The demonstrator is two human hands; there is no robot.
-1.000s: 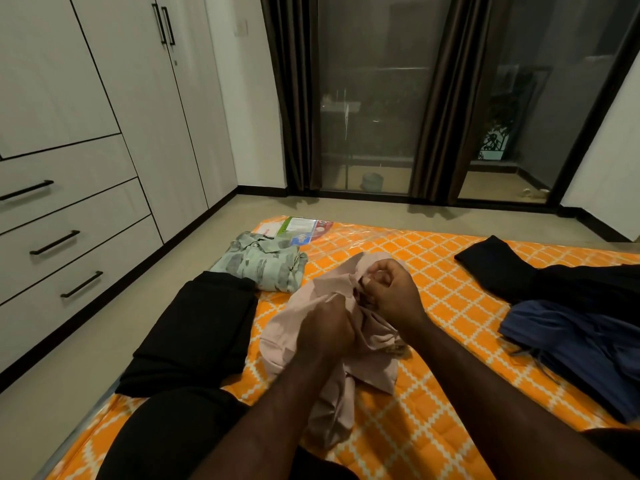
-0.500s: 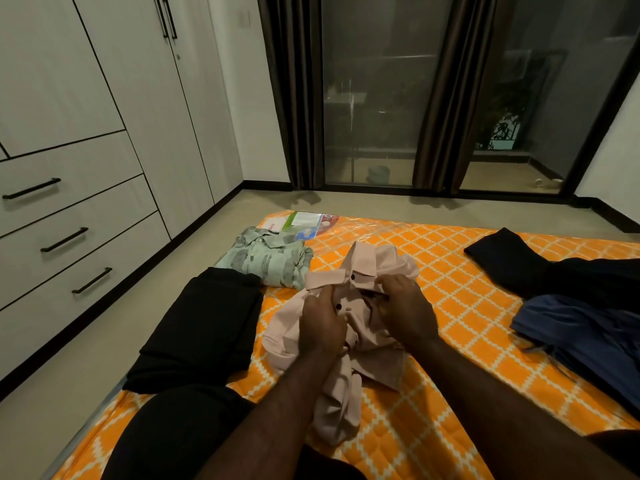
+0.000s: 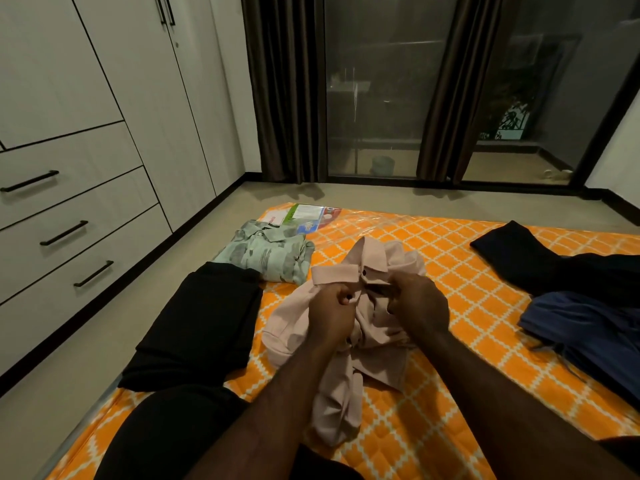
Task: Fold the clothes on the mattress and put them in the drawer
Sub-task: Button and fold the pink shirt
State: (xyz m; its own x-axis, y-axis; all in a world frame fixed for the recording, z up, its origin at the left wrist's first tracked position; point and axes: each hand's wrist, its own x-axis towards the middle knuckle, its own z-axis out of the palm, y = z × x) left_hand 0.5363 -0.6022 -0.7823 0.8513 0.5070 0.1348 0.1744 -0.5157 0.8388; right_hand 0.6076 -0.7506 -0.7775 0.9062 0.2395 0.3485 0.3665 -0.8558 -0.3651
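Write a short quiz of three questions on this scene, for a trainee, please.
1. True or false: the left hand and the right hand both grip the pink shirt.
2. Which of these lies farthest right on the mattress? A green patterned shirt; B blue garment; C pink shirt.
3. Fill in: the three drawers with handles are all ____.
Key: 1 true; 2 B; 3 closed.

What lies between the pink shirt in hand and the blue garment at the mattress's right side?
Nothing but bare orange mattress separates the pink shirt from the blue garment; the head view shows it.
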